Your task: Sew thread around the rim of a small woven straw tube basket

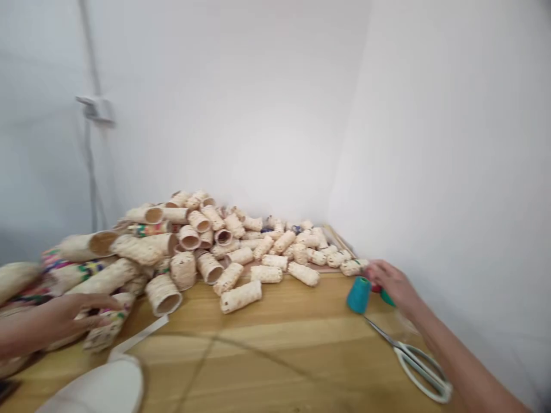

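Note:
At the left, my left hand [88,310] reaches over a woven tube [105,332] with coloured strips, its thumb and fingers apart. Far right, my right hand [391,280] has its fingers bent together beside a small woven roll [353,267] with a green mark. Something red [375,286] shows under those fingers, blurred and partly covered, so what they hold is unclear. Just in front stands a teal cone of thread [359,295]. A green cone [387,297] is half hidden behind my right hand. Scissors [419,364] with pale handles lie near my right forearm.
A heap of pale woven tubes [189,236] fills the back left of the wooden table [267,355]. Smaller woven rolls [267,273] spread toward the right. A white rounded object [101,387] and a white strip [142,335] lie at the front left. Walls [267,103] close off the back and right.

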